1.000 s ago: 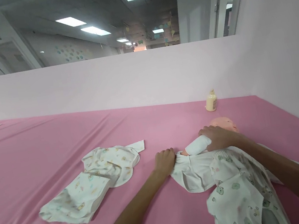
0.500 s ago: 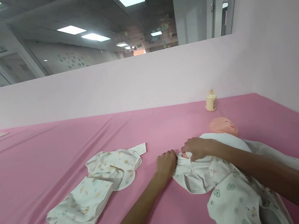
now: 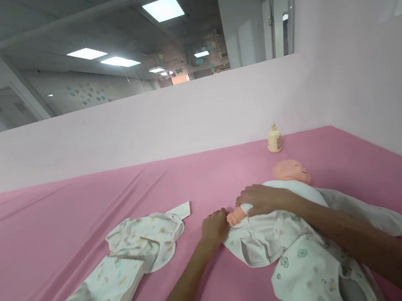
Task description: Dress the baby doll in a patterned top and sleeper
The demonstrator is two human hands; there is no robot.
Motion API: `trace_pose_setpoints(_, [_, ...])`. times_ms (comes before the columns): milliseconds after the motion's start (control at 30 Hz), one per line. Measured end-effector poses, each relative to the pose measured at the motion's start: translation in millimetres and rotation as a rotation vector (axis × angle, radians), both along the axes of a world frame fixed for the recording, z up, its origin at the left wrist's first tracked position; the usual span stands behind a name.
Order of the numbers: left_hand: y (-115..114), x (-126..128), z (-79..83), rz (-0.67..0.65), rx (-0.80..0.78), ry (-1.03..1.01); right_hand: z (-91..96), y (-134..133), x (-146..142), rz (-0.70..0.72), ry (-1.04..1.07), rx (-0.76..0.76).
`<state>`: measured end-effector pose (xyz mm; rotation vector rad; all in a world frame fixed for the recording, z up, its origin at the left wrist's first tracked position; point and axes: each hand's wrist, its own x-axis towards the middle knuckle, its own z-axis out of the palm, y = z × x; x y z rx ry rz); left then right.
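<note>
A baby doll [image 3: 290,172] lies on its back on the pink-covered table [image 3: 80,212], dressed in white clothes with a green print [image 3: 305,266]. Its bare pink hand [image 3: 234,215] sticks out of the white sleeve. My right hand [image 3: 258,199] lies curled over the doll's arm, fingers closed on the sleeve. My left hand [image 3: 213,228] is closed on the loose cuff edge just left of the doll's hand.
A second set of printed baby clothes [image 3: 123,261] lies spread to the left. A small cream bottle [image 3: 274,139] stands by the back wall. A pale wall closes off the table's right side. The near table edge runs lower left.
My right hand slid from the doll's shoulder down its arm, pushing the sleeve back. The doll's bare hand now shows. The camera tilted and shifted slightly.
</note>
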<state>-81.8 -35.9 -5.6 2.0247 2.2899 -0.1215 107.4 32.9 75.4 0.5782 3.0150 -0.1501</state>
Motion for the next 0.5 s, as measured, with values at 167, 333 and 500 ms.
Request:
trace_pose_setpoints(167, [2, -13, 1.1, -0.035, 0.002, -0.067, -9.8, -11, -22, 0.021, -0.066, -0.059])
trace_pose_setpoints(333, [11, -25, -2.9, -0.107, 0.022, -0.166, -8.7, -20, -5, 0.018, 0.137, 0.057])
trace_pose_setpoints(500, [11, -35, 9.8, -0.133, -0.003, -0.328, -10.6, -34, 110, -0.362, 0.562, 0.148])
